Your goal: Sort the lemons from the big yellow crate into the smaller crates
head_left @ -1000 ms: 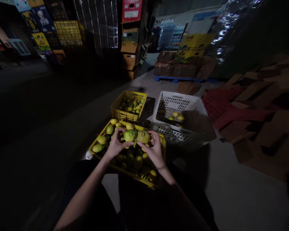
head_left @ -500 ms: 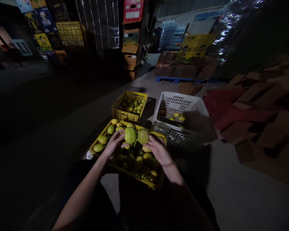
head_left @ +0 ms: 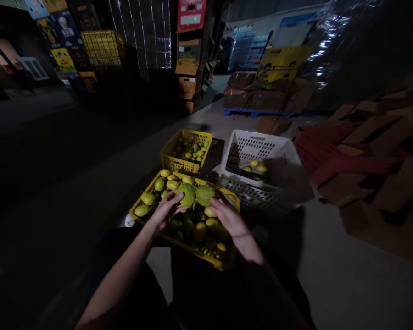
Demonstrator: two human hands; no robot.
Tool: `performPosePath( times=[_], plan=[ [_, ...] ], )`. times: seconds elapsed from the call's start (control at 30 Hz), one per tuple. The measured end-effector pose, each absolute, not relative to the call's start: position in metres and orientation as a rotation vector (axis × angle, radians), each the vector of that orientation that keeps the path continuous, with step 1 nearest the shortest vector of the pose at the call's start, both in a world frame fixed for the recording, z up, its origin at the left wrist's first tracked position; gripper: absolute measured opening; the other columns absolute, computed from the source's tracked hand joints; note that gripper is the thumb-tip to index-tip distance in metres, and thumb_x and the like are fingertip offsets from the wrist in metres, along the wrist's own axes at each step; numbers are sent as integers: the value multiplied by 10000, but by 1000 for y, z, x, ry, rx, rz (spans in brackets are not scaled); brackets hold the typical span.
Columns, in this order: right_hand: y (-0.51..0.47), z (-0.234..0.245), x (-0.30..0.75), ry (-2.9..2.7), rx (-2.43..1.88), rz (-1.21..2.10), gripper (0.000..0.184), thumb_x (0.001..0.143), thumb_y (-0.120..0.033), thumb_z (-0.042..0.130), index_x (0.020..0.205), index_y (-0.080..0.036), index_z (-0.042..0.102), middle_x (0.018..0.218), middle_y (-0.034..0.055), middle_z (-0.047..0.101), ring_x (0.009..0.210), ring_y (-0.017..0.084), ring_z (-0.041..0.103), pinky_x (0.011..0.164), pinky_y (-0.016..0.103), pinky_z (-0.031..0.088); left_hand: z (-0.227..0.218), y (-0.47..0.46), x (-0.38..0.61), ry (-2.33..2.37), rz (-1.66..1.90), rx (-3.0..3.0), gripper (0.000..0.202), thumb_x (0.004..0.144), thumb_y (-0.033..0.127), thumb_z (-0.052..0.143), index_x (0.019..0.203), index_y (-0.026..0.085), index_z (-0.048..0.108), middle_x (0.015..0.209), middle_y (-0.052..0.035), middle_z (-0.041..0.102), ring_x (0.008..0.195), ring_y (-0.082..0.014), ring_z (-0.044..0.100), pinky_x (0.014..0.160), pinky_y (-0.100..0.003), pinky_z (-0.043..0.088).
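So there's this near yellow crate [head_left: 213,262] right in front of the person's knees, loaded with lemon-looking fruit [head_left: 199,232], some properly yellow, some pretty green. Using that crate as the landmark for everything.

Above the far half of it, the left hand [head_left: 168,208] has a greenish fruit [head_left: 186,195], grip closed on its left side, fingertips right on the skin. The right hand [head_left: 227,215] has a second, duller green fruit [head_left: 205,195], also above the crate, grip loosely closed on its right side. Can't make out every finger on that one, it's dim in here. The two fruits sit side by side, touching or very nearly, can't tell which.

Just beyond the near crate there's a smaller-looking yellow crate [head_left: 179,164] with more of the same green and yellow fruit in it. Beyond the landmark crate and off to its right is a white crate [head_left: 285,169] with just a few yellow ones [head_left: 261,168] in the bottom. Well to the right of it there's a messy heap of cardboard [head_left: 365,197], with something red [head_left: 358,166] in among it.
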State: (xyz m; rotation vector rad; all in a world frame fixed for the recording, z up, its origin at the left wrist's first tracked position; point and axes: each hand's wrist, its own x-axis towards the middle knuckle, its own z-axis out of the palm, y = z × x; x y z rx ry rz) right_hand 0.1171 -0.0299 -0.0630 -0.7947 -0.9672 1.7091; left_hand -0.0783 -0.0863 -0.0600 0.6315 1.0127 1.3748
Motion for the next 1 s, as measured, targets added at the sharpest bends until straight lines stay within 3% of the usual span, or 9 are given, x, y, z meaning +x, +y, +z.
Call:
performPosePath(
  times=[0.2,0.43,0.5,0.6,0.7,0.8,0.87,1.0],
  plan=[
    [-23,-67,117,-790,-785,1795,345,489,-417,928,679,-268,683,821,-9,752,830,228,707,833,444,606,-52,-84,-75,968,1371,485,409,740,434,812,1016,159,687,1115,-102,733,1054,-255,701,843,-327,630],
    [-17,-72,121,-805,-784,1944,270,666,-399,833,845,-237,713,898,64,767,990,289,709,927,514,586,-48,-82,-69,941,1334,340,398,973,341,543,1284,100,596,1220,-157,695,1095,-239,696,920,-337,603],
    [-21,-71,118,-830,-787,1959,270,688,-413,817,865,-231,725,891,67,768,994,286,709,936,506,584,-49,-82,-66,938,1335,400,366,956,318,576,1274,142,615,1233,-126,696,1125,-231,681,958,-335,583],
    [-32,-69,111,-909,-784,1923,250,670,-390,848,841,-245,737,929,37,770,943,253,713,895,463,605,-51,-84,-60,1050,1351,496,444,803,211,768,1229,211,641,1169,-84,720,1106,-239,682,979,-350,562],
    [-41,-69,105,-951,-783,1859,253,637,-340,883,828,-256,741,994,2,764,924,208,707,835,385,619,-53,-84,-57,1200,1365,518,526,711,175,841,1193,196,632,1097,-97,730,1010,-260,706,910,-384,579],
    [-42,-71,103,-968,-802,1903,302,618,-361,893,834,-222,734,953,17,765,856,194,710,760,338,617,-53,-83,-59,1274,1324,562,465,736,264,827,1146,163,633,1047,-119,731,884,-258,715,753,-358,595],
    [-39,-71,103,-979,-813,1959,340,648,-430,865,843,-190,725,868,43,763,777,199,709,687,321,605,-54,-83,-63,1283,1263,620,449,802,421,753,1131,136,643,917,-117,737,731,-230,699,623,-321,563],
    [-38,-69,100,-992,-879,2040,432,723,-571,770,808,-153,704,684,71,721,628,185,677,535,266,537,-57,-79,-72,1316,1026,658,755,864,767,406,1026,86,687,530,-64,625,419,-167,554,445,-265,422]
  ],
)
